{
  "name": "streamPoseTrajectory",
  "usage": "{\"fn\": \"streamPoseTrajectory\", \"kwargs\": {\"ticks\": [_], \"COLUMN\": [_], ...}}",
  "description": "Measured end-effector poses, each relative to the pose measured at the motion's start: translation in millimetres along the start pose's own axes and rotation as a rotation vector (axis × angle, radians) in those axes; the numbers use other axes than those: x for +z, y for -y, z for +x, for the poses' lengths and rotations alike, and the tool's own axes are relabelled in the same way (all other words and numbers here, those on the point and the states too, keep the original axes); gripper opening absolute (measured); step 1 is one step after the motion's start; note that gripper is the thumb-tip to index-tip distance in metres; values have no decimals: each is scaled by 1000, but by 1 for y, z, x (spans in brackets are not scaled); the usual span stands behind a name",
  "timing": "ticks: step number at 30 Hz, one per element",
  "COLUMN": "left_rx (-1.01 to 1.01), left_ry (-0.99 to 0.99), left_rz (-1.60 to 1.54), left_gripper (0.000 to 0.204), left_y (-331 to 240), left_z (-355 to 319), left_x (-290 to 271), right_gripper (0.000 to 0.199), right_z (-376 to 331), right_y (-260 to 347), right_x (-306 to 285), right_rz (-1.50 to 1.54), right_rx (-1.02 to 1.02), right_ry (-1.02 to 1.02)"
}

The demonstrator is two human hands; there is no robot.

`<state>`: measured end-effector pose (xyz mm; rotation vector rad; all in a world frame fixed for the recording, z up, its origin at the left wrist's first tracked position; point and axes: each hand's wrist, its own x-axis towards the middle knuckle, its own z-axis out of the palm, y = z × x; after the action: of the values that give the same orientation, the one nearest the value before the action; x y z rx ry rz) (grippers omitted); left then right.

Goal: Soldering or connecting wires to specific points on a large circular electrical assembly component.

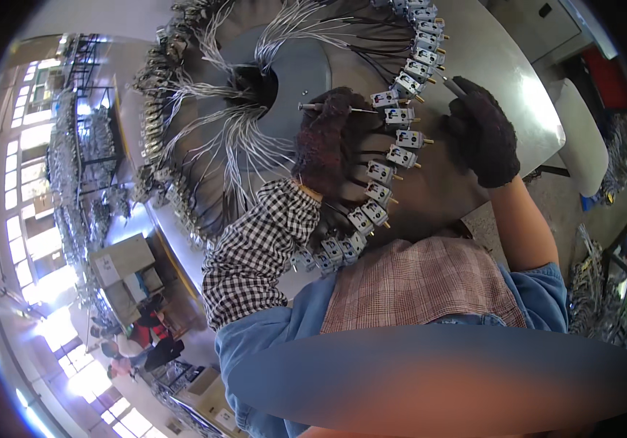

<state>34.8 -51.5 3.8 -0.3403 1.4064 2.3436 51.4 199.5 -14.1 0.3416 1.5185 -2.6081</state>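
Note:
My left hand (320, 142), in a dark reddish work glove, is closed around a slim rod-like tool (310, 107). Its thin shaft points right, towards a ring of small silver box-shaped parts with brass-coloured pins. The tip lies close to one box-shaped part (399, 117); whether they touch I cannot tell. Over to the right, my right hand (485, 135) wears a dark glove and grips a slim grey tool (454, 87), which points up-left near the ring's outer edge. Dark leads run inward from the parts to bundles of pale wires (244, 142).
The wires gather at a dark hole in a grey central disc (317, 69) on the round table (499, 55). More metal parts (154, 109) line the left side. A pale chair back (583, 139) stands at right. Racks, a cabinet (120, 270) and other people are at left.

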Motion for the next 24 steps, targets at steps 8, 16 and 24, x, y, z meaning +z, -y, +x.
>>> {"fn": "streamPoseTrajectory", "kwargs": {"ticks": [8,16,24], "left_rx": [64,44,-5], "left_ry": [-44,-44,13], "left_rz": [-151,-100,-98], "left_gripper": [27,28,28], "left_y": [20,11,12], "left_z": [25,27,26], "left_x": [-5,1,2], "right_gripper": [44,39,36], "right_z": [16,45,40], "right_y": [-13,-9,1], "right_x": [27,29,18], "right_rz": [192,146,-45], "right_rx": [88,36,17], "right_ry": [95,42,9]}}
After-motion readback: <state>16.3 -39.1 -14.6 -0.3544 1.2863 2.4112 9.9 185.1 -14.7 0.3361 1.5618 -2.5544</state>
